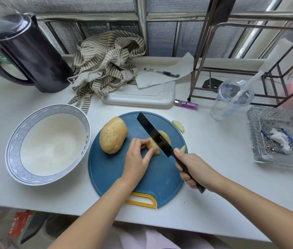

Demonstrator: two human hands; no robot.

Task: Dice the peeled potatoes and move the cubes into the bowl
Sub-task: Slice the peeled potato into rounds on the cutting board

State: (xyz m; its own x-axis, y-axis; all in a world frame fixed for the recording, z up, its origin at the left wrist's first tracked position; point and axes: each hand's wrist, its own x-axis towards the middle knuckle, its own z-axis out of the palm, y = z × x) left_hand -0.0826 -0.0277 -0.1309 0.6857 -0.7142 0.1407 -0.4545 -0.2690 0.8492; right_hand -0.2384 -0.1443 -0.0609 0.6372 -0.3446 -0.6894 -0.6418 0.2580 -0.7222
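Note:
A round blue cutting board with a yellow handle lies in the middle of the counter. On its left part sits a large piece of potato. My left hand holds a smaller potato piece down with curled fingers. My right hand grips the handle of a black knife, whose blade sits in that piece. Two thin slices lie near the board's right edge, one slice farther back, another slice by my thumb. A white bowl with a blue pattern stands left of the board, with no potato in it.
A black kettle stands at the back left, a striped cloth and a white board behind the blue one. A purple lighter, a plastic cup, a metal rack and a glass ashtray fill the right side.

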